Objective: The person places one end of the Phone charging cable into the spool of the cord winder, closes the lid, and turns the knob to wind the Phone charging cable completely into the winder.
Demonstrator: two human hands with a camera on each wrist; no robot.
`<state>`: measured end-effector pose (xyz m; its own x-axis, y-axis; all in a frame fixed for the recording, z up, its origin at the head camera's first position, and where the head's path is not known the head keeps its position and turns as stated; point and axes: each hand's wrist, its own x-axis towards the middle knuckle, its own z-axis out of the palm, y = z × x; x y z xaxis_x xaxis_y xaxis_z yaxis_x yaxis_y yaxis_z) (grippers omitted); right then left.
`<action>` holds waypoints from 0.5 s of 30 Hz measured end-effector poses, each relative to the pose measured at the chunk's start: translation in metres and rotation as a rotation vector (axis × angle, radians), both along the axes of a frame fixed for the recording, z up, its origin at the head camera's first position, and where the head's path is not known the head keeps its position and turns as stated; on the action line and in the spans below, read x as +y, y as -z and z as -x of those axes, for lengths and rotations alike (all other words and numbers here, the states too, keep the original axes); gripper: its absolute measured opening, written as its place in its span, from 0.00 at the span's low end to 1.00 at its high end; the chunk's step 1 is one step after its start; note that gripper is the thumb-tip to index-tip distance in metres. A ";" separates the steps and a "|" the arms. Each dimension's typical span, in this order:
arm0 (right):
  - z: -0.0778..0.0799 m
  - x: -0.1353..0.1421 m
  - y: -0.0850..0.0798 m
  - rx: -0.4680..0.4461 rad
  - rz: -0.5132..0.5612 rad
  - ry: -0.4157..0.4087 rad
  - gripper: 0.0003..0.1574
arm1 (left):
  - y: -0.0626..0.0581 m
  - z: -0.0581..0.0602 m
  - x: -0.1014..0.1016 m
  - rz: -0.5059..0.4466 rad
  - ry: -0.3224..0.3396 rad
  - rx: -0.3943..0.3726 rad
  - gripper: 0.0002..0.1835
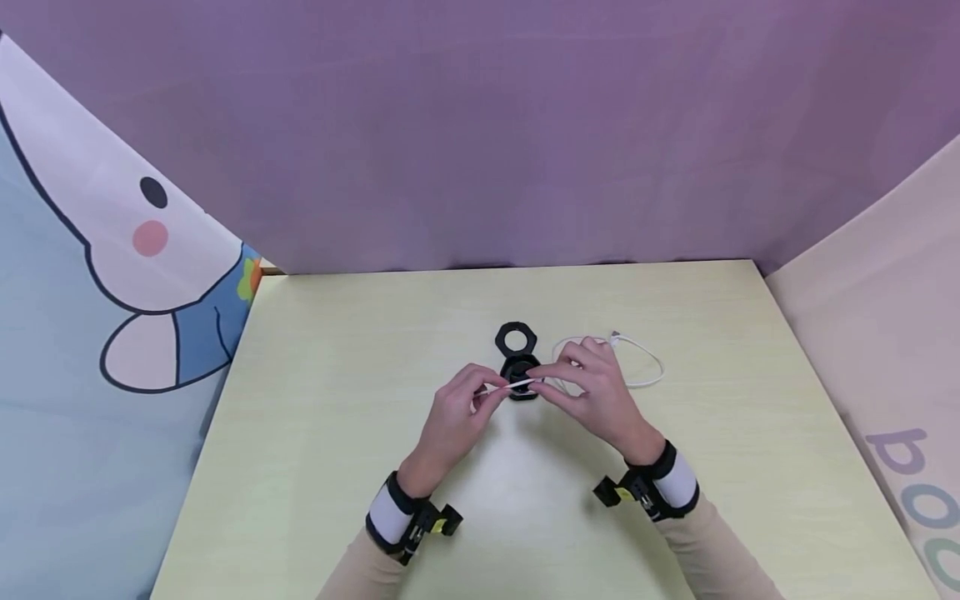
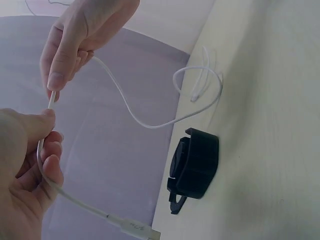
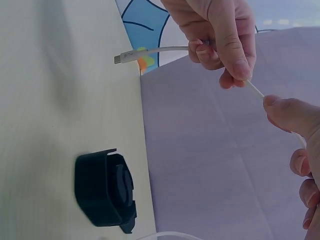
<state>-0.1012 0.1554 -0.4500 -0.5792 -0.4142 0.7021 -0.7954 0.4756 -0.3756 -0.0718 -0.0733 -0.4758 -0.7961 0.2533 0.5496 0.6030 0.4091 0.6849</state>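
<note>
A white charging cable [image 2: 150, 126] is stretched between both hands above the table. My left hand [image 1: 452, 412] pinches it between thumb and fingers, and its plug end [image 3: 131, 56] hangs free past that hand. A short way along, my right hand [image 1: 602, 398] pinches the same cable. Just beyond the hands stands a black hexagonal case [image 2: 199, 165] on the table, partly hidden by them in the head view. Its lid [image 1: 500, 340], with a round hole, is swung back away from me. Neither hand visibly touches the case in the wrist views.
The rest of the cable lies in a loose loop [image 1: 660, 367] on the table, right of the case, with its other connector [image 1: 616, 335] there. A pale wooden table [image 1: 337, 350] has a purple cloth [image 1: 480, 142] behind it and printed cloths at both sides.
</note>
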 end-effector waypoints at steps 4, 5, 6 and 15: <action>0.000 0.003 0.005 -0.031 -0.005 0.014 0.11 | 0.003 0.001 0.000 0.015 0.003 -0.018 0.07; 0.001 0.004 0.006 -0.039 -0.004 0.019 0.09 | 0.003 0.001 0.000 0.021 0.001 -0.024 0.06; 0.001 0.005 0.007 -0.046 0.000 0.024 0.08 | 0.004 0.001 0.000 0.024 -0.001 -0.029 0.06; 0.002 0.009 0.011 -0.059 0.046 0.089 0.08 | 0.006 0.001 0.000 0.028 -0.028 -0.076 0.07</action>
